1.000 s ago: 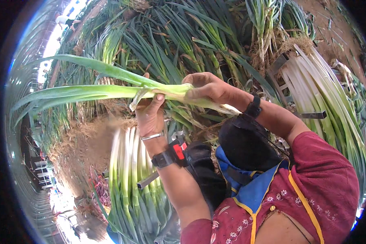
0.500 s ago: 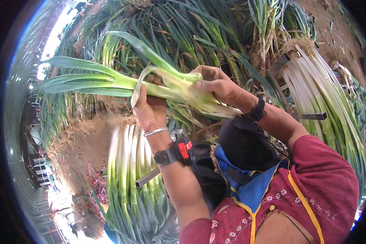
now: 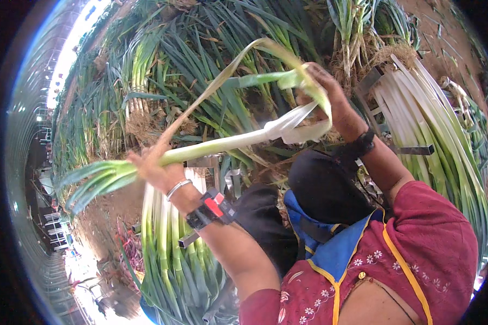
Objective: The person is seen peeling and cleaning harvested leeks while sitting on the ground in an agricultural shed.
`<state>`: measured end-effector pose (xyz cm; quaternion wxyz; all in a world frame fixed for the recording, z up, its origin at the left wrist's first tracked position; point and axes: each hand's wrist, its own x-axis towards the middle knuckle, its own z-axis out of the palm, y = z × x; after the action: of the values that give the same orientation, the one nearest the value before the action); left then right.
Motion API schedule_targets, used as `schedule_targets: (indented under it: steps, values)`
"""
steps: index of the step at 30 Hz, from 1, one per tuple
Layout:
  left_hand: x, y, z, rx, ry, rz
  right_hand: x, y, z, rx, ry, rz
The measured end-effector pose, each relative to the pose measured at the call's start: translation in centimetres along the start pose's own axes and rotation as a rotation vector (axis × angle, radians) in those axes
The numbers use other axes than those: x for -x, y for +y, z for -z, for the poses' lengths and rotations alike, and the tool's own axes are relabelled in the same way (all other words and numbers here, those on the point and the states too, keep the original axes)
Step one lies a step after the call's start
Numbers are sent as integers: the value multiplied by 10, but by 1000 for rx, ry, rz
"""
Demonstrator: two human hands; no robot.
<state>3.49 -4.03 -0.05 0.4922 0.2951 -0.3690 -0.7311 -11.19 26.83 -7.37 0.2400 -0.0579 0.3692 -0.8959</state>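
A long leek (image 3: 222, 145) lies across in front of me, its green leaves to the left and its pale shank to the right. My left hand (image 3: 160, 168), partly smeared by motion, is closed round it where the leaves begin. My right hand (image 3: 333, 100) grips outer leaves (image 3: 317, 89) that are being peeled from the shank's right end. From this clump a long yellowish strip (image 3: 217, 81) arches up and back down to my left hand. The white sheath at the shank's end is folded back, and what lies behind the right fingers is hidden.
Piles of untrimmed leeks (image 3: 211, 32) with roots fill the far side. Cleaned leeks lie in one stack (image 3: 417, 108) at right and another (image 3: 171, 238) at lower left, beside metal bars (image 3: 415, 150). My dark-clad knees (image 3: 325, 189) are below my hands.
My hands have moved apart, the left down and leftward, the right up and rightward. Outer leaves have been pulled back off the leek, baring a pale shank.
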Motion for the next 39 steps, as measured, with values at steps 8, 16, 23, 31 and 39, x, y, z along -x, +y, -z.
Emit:
schedule_targets:
  steps: [8, 16, 23, 31, 39]
  values:
    - [4, 32, 14, 193, 176, -45, -16, -35, 116, -411, -50, 79]
    - [10, 35, 11, 140, 207, -53, -35, -50, 142, -641, -14, 201]
    - [-10, 12, 63, 2, 239, -100, -28, -47, 121, 815, 210, 540]
    - [14, 161, 102, 35, 364, -393, -32, -90, 214, 1289, 538, 244]
    - [67, 203, 112, 8, 611, -727, -33, -28, 205, 1867, 416, -43]
